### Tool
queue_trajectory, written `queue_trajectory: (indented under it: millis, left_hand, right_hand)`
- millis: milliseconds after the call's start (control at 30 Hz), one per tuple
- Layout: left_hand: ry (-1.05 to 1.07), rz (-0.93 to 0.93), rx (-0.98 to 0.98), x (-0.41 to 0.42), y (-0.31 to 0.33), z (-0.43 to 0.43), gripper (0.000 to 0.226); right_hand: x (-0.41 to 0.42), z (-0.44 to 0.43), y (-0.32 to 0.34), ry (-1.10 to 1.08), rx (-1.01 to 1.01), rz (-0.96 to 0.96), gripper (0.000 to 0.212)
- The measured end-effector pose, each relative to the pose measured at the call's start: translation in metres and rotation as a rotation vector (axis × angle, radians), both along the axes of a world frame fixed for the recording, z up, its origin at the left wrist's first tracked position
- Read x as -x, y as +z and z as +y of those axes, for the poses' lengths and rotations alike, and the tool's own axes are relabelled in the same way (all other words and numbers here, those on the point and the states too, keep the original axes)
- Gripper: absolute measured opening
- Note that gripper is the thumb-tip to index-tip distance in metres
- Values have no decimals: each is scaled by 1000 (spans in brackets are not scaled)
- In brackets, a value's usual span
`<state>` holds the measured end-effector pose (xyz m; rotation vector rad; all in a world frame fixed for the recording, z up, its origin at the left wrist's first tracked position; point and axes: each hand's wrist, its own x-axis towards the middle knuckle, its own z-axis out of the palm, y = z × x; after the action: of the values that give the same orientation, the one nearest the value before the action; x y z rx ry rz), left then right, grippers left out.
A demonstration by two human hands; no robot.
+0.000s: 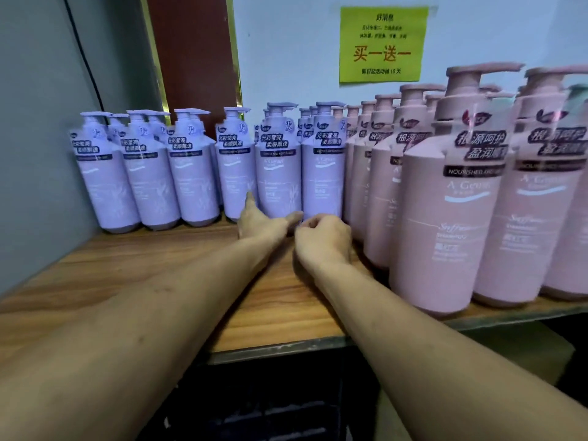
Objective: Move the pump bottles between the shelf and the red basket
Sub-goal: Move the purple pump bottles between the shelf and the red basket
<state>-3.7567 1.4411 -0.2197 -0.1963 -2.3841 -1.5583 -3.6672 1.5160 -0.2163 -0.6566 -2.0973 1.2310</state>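
Two blocks of pump bottles stand upright on the wooden shelf [143, 265]: lilac pump bottles [276, 173] fill the back left in rows several deep, and pink pump bottles [445, 202] run from the middle out along the right side toward the shelf's front edge. The two colours meet side by side near the middle, the nearest pink ones looming large and blurred at the right.

Both bare forearms reach in from below over the shelf's bare wood. The left hand [264, 222] is loosened, a finger stretched forward at the foot of a front-row lilac bottle and the thumb spread to the right; whether the fingertip touches the bottle cannot be told. The right hand [321, 238] sits just beside it, fingers curled in on themselves with nothing seen in them, close to the base of the lilac bottle next to the pink row.

Behind the bottles a pale wall [286, 58] carries a green notice [383, 44] with red and black characters. A dark red panel [194, 52] edged in gold stands at the back left, and a grey side wall [38, 138] with a black cable [84, 55] closes the left end
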Motion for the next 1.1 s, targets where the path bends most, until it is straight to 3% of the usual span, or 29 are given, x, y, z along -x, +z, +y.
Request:
queue_trajectory:
  millis: [167, 333, 500, 733, 833, 967, 1100]
  left_hand:
    - [58, 67, 5, 21, 0, 14, 119]
    - [129, 115, 74, 16, 3, 10, 92]
    - [69, 137, 282, -8, 11, -16, 103]
    - [-52, 196, 315, -66, 13, -114, 108]
    - [-2, 210, 270, -81, 9, -156, 98]
    - [80, 222, 205, -77, 5, -172, 96]
    - [109, 218, 223, -68, 3, -168, 98]
  right_hand:
    - [2, -1, -1, 4, -5, 21, 19]
    - [4, 1, 1, 19, 43, 11, 14]
    - [4, 4, 3, -8, 67, -6, 3]
    - [3, 4, 2, -57, 50, 46, 33]
    - [6, 4, 1, -55, 54, 38, 50]
    - [10, 0, 3, -43, 28, -52, 81]
    - [25, -2, 14, -54, 45, -118, 95]
